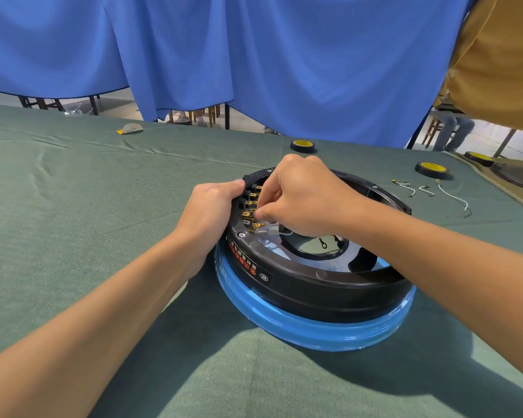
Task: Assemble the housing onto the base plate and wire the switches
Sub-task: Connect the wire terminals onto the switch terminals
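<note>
A round black housing (314, 285) sits upside down on a blue-wrapped base plate (299, 327) on the green cloth. Along its inner left wall stands a row of switches with brass terminals (249, 209). My left hand (212, 212) grips the housing's left rim from outside, thumb over the edge. My right hand (302, 194) reaches in from the right and pinches a white wire with a brass connector (261, 226) at the lower terminals. A black ring-ended lead (323, 243) hangs in the central opening.
Loose white wires (453, 197) lie on the cloth to the right. Three black tape rolls with yellow cores sit behind: (303, 145), (432, 169), (479, 158). A small grey-and-yellow object (130, 128) lies far left. A blue curtain hangs behind the table.
</note>
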Action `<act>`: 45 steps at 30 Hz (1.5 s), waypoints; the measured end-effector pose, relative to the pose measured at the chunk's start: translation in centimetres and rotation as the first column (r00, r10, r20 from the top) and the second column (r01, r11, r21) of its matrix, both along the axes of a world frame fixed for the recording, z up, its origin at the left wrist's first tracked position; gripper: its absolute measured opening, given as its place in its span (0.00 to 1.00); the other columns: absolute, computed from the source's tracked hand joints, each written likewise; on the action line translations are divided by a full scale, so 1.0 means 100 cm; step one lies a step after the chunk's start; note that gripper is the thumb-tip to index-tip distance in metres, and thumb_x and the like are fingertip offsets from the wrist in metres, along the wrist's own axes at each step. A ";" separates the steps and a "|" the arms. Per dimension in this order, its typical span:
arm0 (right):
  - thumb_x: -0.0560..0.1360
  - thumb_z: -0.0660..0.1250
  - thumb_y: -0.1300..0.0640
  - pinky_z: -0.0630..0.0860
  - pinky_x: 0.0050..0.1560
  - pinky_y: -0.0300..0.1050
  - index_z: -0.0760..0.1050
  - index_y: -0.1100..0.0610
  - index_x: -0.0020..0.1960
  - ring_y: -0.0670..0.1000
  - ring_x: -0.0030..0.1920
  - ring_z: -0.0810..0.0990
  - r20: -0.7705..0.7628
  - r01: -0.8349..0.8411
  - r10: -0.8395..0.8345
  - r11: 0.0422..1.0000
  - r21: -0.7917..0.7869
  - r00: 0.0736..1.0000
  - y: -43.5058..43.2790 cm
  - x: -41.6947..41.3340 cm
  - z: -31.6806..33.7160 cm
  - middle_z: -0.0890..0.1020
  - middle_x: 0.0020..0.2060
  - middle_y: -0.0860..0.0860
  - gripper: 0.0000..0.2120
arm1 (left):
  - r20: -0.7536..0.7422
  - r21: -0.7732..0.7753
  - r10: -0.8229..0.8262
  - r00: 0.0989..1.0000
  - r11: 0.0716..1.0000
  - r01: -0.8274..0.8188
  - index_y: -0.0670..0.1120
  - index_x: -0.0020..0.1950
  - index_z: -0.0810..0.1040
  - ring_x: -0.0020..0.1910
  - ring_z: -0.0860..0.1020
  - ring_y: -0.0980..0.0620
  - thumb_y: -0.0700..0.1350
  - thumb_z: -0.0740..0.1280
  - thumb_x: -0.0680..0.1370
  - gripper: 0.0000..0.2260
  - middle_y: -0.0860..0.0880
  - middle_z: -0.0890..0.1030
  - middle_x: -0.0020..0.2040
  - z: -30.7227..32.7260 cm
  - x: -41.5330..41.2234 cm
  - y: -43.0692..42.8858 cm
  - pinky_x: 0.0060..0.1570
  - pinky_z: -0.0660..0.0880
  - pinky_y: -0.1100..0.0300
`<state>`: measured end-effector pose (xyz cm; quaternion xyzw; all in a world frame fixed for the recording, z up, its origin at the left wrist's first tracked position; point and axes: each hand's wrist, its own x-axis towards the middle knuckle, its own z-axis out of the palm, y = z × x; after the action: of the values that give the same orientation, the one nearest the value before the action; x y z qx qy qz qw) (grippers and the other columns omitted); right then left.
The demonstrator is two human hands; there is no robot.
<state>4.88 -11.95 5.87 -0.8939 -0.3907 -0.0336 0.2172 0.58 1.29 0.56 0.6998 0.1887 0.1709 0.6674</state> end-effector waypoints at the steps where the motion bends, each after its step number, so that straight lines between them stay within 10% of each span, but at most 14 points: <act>1: 0.72 0.74 0.55 0.79 0.50 0.49 0.85 0.55 0.45 0.53 0.46 0.80 0.010 0.007 -0.007 1.000 -0.002 1.000 0.001 0.000 0.000 0.83 0.39 0.52 0.04 | 0.005 0.004 -0.001 1.000 1.000 0.001 0.41 0.42 0.83 0.36 0.80 0.46 0.50 0.66 0.75 0.14 0.42 0.83 0.36 0.000 0.000 -0.001 0.45 0.73 0.52; 5: 0.71 0.72 0.58 0.80 0.48 0.52 0.84 0.55 0.43 0.58 0.46 0.80 0.040 0.038 -0.038 0.999 -0.016 0.998 0.006 -0.001 0.000 0.82 0.41 0.56 0.03 | 0.014 0.009 0.012 1.000 1.000 -0.012 0.36 0.47 0.82 0.39 0.79 0.44 0.54 0.65 0.68 0.22 0.35 0.84 0.43 0.001 -0.001 -0.002 0.51 0.76 0.42; 15: 0.72 0.69 0.57 0.80 0.48 0.53 0.80 0.56 0.49 0.59 0.46 0.80 0.060 0.070 -0.066 0.995 -0.070 0.996 0.012 -0.005 0.003 0.81 0.43 0.56 0.06 | 0.021 0.039 -0.004 1.000 0.999 0.003 0.36 0.47 0.83 0.36 0.78 0.47 0.48 0.65 0.78 0.15 0.43 0.81 0.37 -0.002 0.003 0.001 0.42 0.69 0.54; 21: 0.73 0.68 0.58 0.81 0.43 0.47 0.83 0.54 0.40 0.51 0.43 0.83 -0.138 0.166 -0.160 0.986 0.032 0.977 -0.001 -0.001 0.005 0.85 0.36 0.52 0.06 | 0.039 0.029 0.102 0.994 0.994 -0.103 0.44 0.37 0.85 0.42 0.84 0.40 0.52 0.70 0.70 0.12 0.42 0.85 0.38 0.000 -0.003 -0.002 0.52 0.79 0.46; 26: 0.73 0.69 0.62 0.82 0.46 0.50 0.83 0.55 0.39 0.53 0.44 0.83 -0.220 0.260 -0.226 0.955 0.140 0.949 0.004 0.003 0.002 0.84 0.39 0.54 0.06 | 0.085 0.286 0.321 0.943 0.899 -0.331 0.57 0.26 0.81 0.32 0.80 0.46 0.60 0.72 0.68 0.13 0.53 0.79 0.24 0.002 -0.009 -0.004 0.40 0.77 0.52; 45: 0.71 0.72 0.65 0.82 0.50 0.53 0.80 0.63 0.50 0.59 0.46 0.82 -0.384 0.425 -0.323 0.879 0.218 0.865 0.019 0.008 0.002 0.81 0.46 0.59 0.07 | 0.131 0.246 0.315 0.940 0.908 -0.338 0.50 0.27 0.83 0.30 0.81 0.49 0.54 0.74 0.72 0.15 0.51 0.81 0.25 0.001 -0.007 -0.003 0.38 0.78 0.54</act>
<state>5.70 -10.02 6.12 -0.9028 -0.1555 0.0193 0.4005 -0.10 1.02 0.69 0.7329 0.2488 0.3346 0.5376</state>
